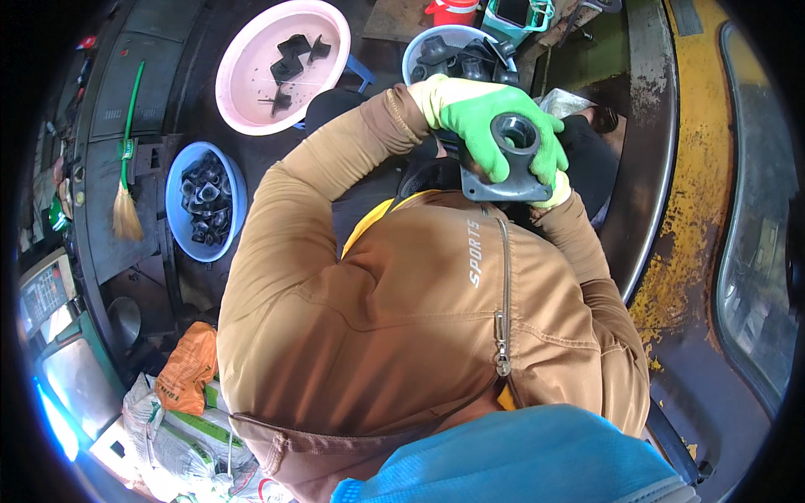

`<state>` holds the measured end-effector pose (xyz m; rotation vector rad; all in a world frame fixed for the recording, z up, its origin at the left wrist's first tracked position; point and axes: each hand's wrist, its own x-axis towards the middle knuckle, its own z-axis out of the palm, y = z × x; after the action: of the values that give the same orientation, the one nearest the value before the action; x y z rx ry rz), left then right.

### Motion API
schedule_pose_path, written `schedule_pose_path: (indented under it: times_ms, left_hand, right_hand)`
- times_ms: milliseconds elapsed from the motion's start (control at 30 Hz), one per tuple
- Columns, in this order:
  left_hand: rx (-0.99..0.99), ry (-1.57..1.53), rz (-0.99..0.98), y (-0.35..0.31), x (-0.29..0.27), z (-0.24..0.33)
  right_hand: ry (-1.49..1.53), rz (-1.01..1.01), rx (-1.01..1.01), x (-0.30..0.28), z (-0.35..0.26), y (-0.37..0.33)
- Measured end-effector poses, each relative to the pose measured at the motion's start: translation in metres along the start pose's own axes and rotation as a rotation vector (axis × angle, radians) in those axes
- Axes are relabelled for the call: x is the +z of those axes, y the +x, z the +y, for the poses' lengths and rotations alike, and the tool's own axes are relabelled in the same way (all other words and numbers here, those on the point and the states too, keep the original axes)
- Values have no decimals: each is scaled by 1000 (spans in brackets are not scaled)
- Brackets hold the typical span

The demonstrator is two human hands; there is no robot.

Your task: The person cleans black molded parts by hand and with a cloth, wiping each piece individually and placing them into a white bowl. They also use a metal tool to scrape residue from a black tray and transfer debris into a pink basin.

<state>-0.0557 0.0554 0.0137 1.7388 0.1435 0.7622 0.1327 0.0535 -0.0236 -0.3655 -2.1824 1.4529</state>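
Note:
Both my gloved hands are around a black rubber or plastic part (482, 189), held in front of my chest. It has a flat square flange with small corner holes and a raised round collar with an open bore, facing up. My left hand (474, 113), in a green glove with a pale cuff, grips it from above and the left, fingers curled beside the collar. On the right side my right hand (553, 191), gloved the same way, supports the part; much of it is hidden behind the flange and the left hand.
A pink basin (239, 101) holds a few black pieces. Two blue basins, one at far centre (411, 63) and one at left (173, 201), hold many black parts. A green-handled broom (127, 159) leans left. A worn yellow machine panel (696, 168) stands close on my right; sacks (180, 440) lie lower left.

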Motion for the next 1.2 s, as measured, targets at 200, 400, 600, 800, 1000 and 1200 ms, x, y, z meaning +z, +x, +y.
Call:
schedule_pose_path:
  times_ms: [200, 400, 600, 800, 1000, 1200]
  left_hand:
    - [-230, 879, 516, -5, -12, 20]
    - [24, 430, 1048, 15, 42, -13]
    - [-23, 567, 1015, 15, 44, -10]
    - [-42, 436, 878, 7, 40, -3]
    - [-83, 315, 624, -1, 29, 4]
    - [-30, -42, 226, 1, 17, 2]
  right_hand:
    - [282, 406, 150, -18, 12, 22]
    - [-276, 657, 9, 7, 28, 19]
    - [92, 590, 33, 6, 14, 24]
    - [219, 403, 84, -1, -12, 23]
    - [-109, 44, -18, -17, 1, 2]
    - [29, -33, -13, -7, 14, -15]
